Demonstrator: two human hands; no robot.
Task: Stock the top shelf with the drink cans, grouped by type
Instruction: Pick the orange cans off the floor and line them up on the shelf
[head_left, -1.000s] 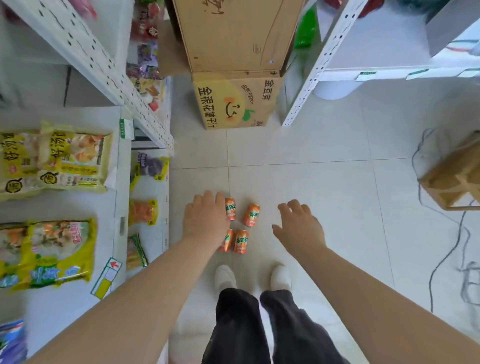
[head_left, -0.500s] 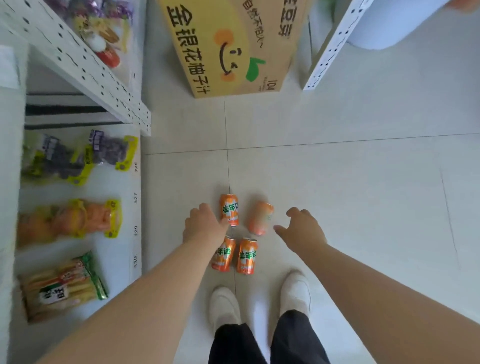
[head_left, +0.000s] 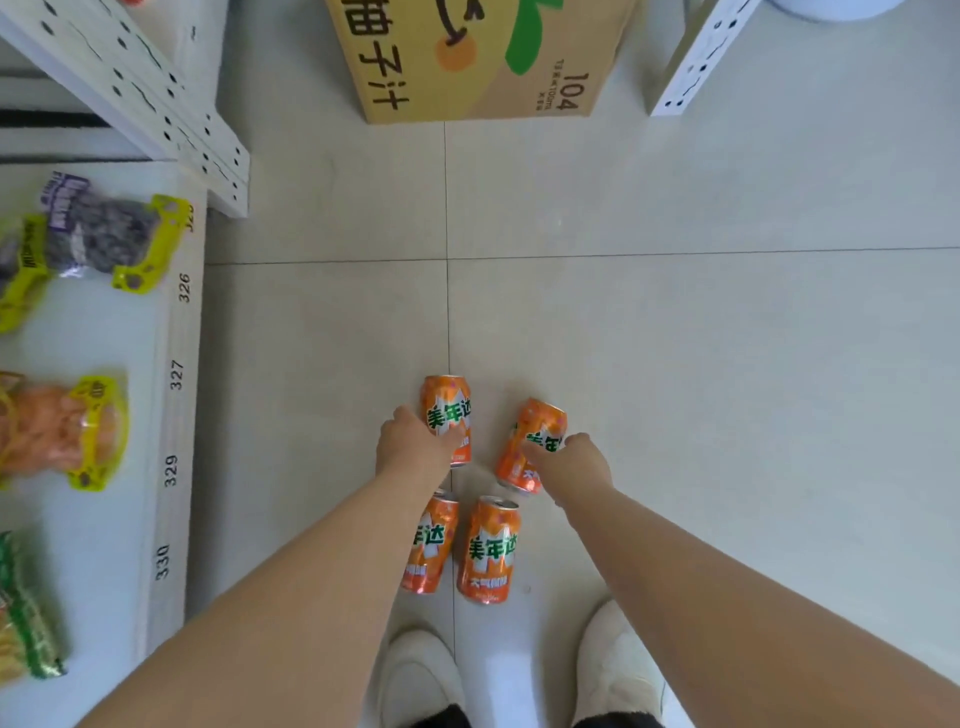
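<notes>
Two white shoes (head_left: 421, 675) stand on smooth floor tiles (head_left: 675, 364). Four round, shiny orange cans sit there: two near cans (head_left: 488, 551) stand free. The left hand (head_left: 410, 447) wraps the far left can (head_left: 445, 402); the right hand (head_left: 576, 462) wraps the far right can (head_left: 535, 421). One cardboard box (head_left: 467, 62) is beyond.

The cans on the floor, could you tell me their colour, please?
Orange cans with green lettering on a white band; clearest in the head view.

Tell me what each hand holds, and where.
Left hand grips the far-left orange can around its side; right hand grips the far-right can likewise.
</notes>
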